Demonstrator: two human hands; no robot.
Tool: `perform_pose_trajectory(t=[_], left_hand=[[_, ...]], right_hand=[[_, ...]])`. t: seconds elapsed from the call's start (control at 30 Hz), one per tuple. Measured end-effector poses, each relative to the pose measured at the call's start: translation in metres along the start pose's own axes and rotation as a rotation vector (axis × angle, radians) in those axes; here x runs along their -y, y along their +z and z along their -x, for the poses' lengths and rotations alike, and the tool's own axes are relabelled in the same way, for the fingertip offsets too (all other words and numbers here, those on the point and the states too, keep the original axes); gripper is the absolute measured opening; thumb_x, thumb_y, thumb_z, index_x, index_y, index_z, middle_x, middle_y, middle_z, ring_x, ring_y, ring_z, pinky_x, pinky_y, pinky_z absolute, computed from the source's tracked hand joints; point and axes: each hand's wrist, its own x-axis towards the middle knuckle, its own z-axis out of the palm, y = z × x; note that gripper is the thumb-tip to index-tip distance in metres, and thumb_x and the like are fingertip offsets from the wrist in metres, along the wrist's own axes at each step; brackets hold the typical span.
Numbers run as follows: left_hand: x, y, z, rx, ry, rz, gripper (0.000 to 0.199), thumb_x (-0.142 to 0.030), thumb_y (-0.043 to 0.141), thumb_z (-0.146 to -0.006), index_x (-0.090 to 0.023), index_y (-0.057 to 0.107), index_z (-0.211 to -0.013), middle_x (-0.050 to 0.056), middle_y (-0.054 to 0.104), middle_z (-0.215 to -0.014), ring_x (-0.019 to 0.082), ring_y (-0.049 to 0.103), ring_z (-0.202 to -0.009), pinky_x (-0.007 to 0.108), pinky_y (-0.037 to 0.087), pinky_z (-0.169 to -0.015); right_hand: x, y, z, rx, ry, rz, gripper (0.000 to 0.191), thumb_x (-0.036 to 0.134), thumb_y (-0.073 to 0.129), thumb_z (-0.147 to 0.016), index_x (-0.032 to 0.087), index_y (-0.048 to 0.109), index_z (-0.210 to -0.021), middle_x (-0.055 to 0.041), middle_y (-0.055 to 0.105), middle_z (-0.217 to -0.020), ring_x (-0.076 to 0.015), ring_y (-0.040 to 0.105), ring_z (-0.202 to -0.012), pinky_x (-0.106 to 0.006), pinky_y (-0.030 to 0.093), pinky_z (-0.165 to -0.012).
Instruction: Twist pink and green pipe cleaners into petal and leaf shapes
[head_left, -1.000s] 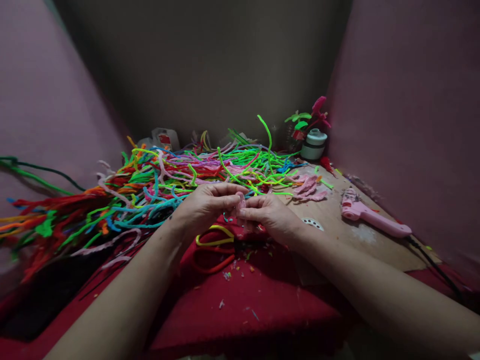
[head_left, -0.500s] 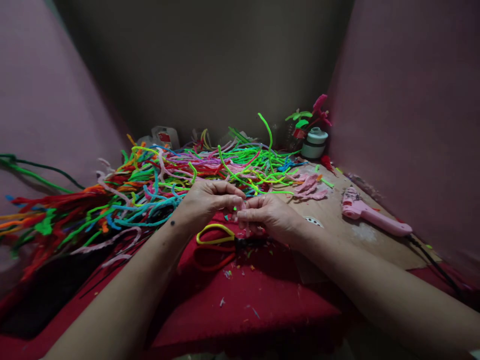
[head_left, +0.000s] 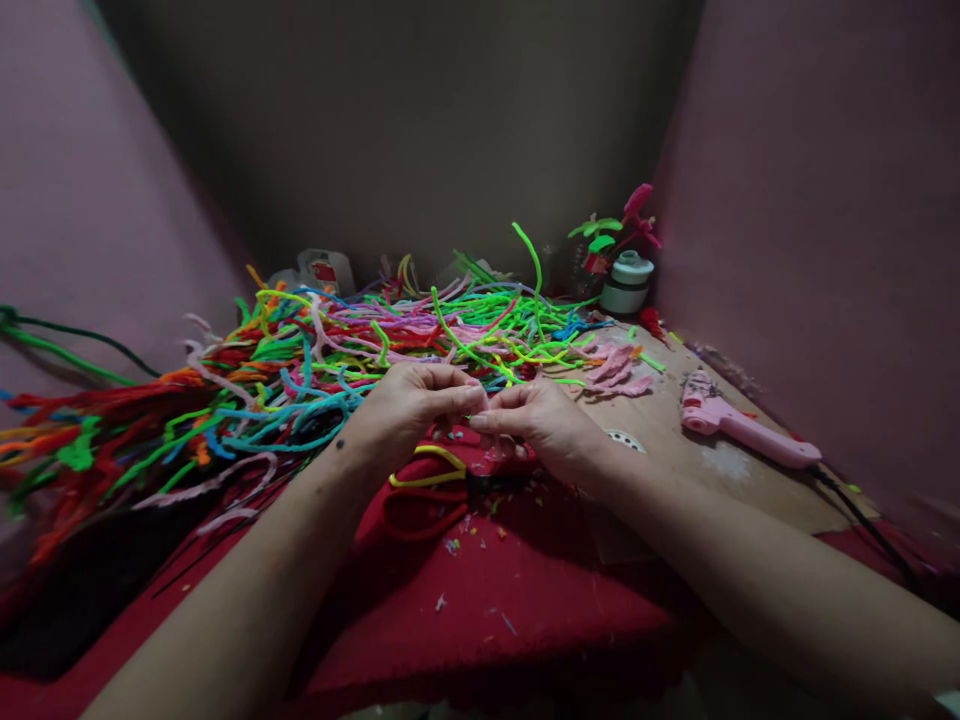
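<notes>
Both hands meet above the red cloth, fingertips almost touching. My left hand [head_left: 409, 415] is closed, thumb and forefinger pinching one side of a small pale pink fuzzy piece [head_left: 484, 406], which looks like pipe cleaner. From the other side, my right hand [head_left: 547, 425] pinches the same piece, its other fingers curled below. Most of the piece is hidden by the fingers. Just under the hands lie scissors [head_left: 427, 482] with a yellow and a red handle loop; their blades are in shadow beneath my right hand.
A large heap of coloured pipe cleaners [head_left: 480, 325] spreads behind and left. Pink petal-like pieces [head_left: 619, 372] lie on a cardboard sheet [head_left: 667, 490], near a pink glue gun [head_left: 757, 432] with a black cord. A jar [head_left: 628, 285] stands behind. Scraps dot the red cloth [head_left: 555, 610].
My fingertips have drawn closer together around the pink piece, so less of it shows. The whole view has shifted slightly; the surrounding things lie as before.
</notes>
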Motion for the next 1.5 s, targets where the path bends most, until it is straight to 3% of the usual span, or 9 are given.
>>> perform_pose_trajectory(t=[0.33, 0.47, 0.57, 0.8, 0.93, 1.1, 1.23, 1.37, 1.5], left_hand=[[-0.002, 0.016, 0.001, -0.16, 0.17, -0.122, 0.019, -0.029, 0.062, -0.069, -0.014, 0.061, -0.057, -0.001, 0.055, -0.054, 0.007, 0.042, -0.048, 0.02, 0.031, -0.046], [-0.003, 0.006, -0.001, -0.093, 0.1, -0.11, 0.029, -0.042, 0.059, -0.074, -0.015, 0.061, -0.066, -0.003, 0.05, -0.052, 0.006, 0.037, -0.042, 0.02, 0.027, -0.042], [-0.003, 0.002, -0.002, -0.011, 0.087, -0.181, 0.025, -0.036, 0.07, -0.065, -0.014, 0.061, -0.073, -0.001, 0.056, -0.061, 0.008, 0.046, -0.05, 0.02, 0.034, -0.048], [0.005, 0.014, 0.0, -0.117, 0.374, -0.546, 0.014, -0.029, 0.058, -0.074, -0.015, 0.063, -0.074, 0.002, 0.062, -0.07, 0.013, 0.053, -0.065, 0.024, 0.041, -0.063], [0.001, 0.016, 0.002, -0.164, 0.439, -0.648, 0.011, -0.024, 0.057, -0.074, -0.016, 0.062, -0.069, 0.001, 0.061, -0.066, 0.011, 0.051, -0.061, 0.023, 0.038, -0.061], [-0.006, 0.014, 0.003, -0.14, 0.223, -0.414, 0.017, -0.031, 0.06, -0.071, -0.014, 0.06, -0.067, -0.002, 0.055, -0.058, 0.009, 0.047, -0.052, 0.021, 0.035, -0.051], [-0.004, 0.017, 0.002, -0.02, 0.03, -0.185, 0.026, -0.037, 0.067, -0.065, -0.014, 0.06, -0.074, -0.001, 0.058, -0.059, 0.009, 0.048, -0.048, 0.02, 0.035, -0.045], [-0.003, 0.026, 0.003, -0.037, -0.027, -0.171, 0.024, -0.033, 0.065, -0.068, -0.014, 0.054, -0.059, -0.004, 0.049, -0.044, 0.005, 0.04, -0.038, 0.018, 0.028, -0.038], [-0.002, 0.034, 0.006, -0.051, -0.041, -0.035, 0.019, -0.032, 0.061, -0.073, -0.016, 0.053, -0.067, -0.005, 0.052, -0.046, 0.006, 0.042, -0.035, 0.017, 0.026, -0.035]], right_hand=[[-0.005, 0.003, 0.0, -0.015, -0.008, -0.063, 0.027, 0.03, 0.069, -0.064, 0.013, 0.055, -0.048, 0.003, 0.049, -0.04, -0.0053, 0.039, -0.035, -0.021, 0.026, -0.039], [-0.009, -0.001, -0.004, -0.069, -0.069, -0.112, 0.025, 0.031, 0.067, -0.067, 0.013, 0.057, -0.052, 0.0013, 0.052, -0.044, -0.0057, 0.04, -0.038, -0.022, 0.027, -0.04], [-0.01, -0.004, -0.006, -0.101, -0.086, -0.172, 0.026, 0.031, 0.066, -0.069, 0.013, 0.057, -0.053, 0.0015, 0.051, -0.044, -0.0053, 0.038, -0.037, -0.022, 0.024, -0.04], [-0.012, -0.007, -0.008, -0.144, -0.053, -0.196, 0.025, 0.029, 0.065, -0.066, 0.015, 0.051, -0.052, 0.005, 0.041, -0.041, -0.0044, 0.029, -0.036, -0.024, 0.015, -0.04], [-0.01, -0.007, -0.009, -0.12, -0.057, -0.243, 0.018, 0.023, 0.065, -0.063, 0.014, 0.052, -0.056, 0.0045, 0.045, -0.046, -0.0044, 0.032, -0.038, -0.023, 0.019, -0.04], [-0.008, -0.007, -0.01, -0.084, -0.07, -0.338, 0.014, 0.018, 0.067, -0.059, 0.014, 0.054, -0.062, 0.0055, 0.045, -0.05, -0.0044, 0.035, -0.042, -0.022, 0.022, -0.041], [-0.009, -0.008, -0.011, -0.146, -0.114, -0.343, 0.017, 0.021, 0.069, -0.06, 0.013, 0.054, -0.063, 0.0044, 0.047, -0.052, -0.0048, 0.037, -0.045, -0.022, 0.023, -0.044], [-0.011, -0.007, -0.011, -0.159, -0.134, -0.302, 0.023, 0.025, 0.068, -0.063, 0.015, 0.048, -0.058, 0.0061, 0.04, -0.048, -0.0044, 0.031, -0.043, -0.023, 0.02, -0.044], [-0.011, -0.004, -0.01, -0.171, -0.159, -0.326, 0.03, 0.029, 0.069, -0.063, 0.016, 0.043, -0.054, 0.0066, 0.037, -0.047, -0.0045, 0.029, -0.043, -0.022, 0.02, -0.044]])
